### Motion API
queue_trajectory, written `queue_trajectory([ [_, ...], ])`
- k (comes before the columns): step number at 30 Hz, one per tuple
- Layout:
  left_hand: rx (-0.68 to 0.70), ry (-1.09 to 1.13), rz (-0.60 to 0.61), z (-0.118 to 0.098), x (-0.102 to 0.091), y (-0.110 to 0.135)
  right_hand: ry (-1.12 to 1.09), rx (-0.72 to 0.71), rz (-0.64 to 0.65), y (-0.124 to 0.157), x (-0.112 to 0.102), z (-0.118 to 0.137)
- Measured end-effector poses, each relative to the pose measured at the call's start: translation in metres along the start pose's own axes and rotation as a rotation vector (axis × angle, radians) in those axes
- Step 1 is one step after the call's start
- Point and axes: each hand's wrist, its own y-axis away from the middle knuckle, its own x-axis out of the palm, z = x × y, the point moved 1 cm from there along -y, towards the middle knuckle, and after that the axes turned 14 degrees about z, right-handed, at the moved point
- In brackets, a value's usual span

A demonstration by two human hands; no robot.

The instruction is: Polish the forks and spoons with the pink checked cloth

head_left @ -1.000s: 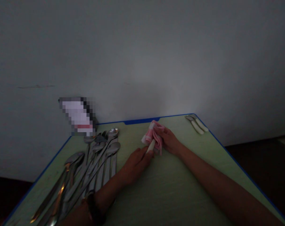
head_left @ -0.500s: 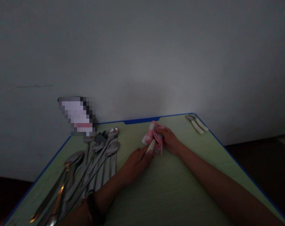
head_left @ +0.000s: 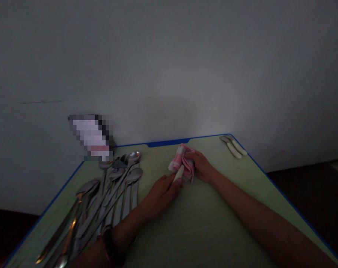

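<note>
My left hand rests on the green table and pinches the white handle of a utensil. The far end of that utensil is wrapped in a pink cloth, so its head is hidden. My right hand is closed around the pink cloth from the right side. Both hands meet near the middle of the table, towards its far edge.
Several long steel spoons lie in a fan on the left of the table. Two white-handled utensils sit at the far right corner. A blurred-out object stands at the far left against the grey wall. The table has a blue rim.
</note>
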Motion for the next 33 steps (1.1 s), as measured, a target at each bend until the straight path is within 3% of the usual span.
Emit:
queue_trajectory([
  [12, 0.012, 0.01, 0.011, -0.0005, -0.0008, 0.0, 0.059, -0.002, 0.001, 0.0006, 0.0006, -0.0002],
  [24, 0.012, -0.012, 0.024, -0.0008, -0.0013, 0.0001, 0.101, -0.006, 0.122, -0.0004, -0.0043, -0.0031],
  [33, 0.002, -0.027, -0.003, 0.0031, 0.0006, -0.0009, 0.183, -0.042, 0.078, 0.0004, -0.0048, -0.0049],
])
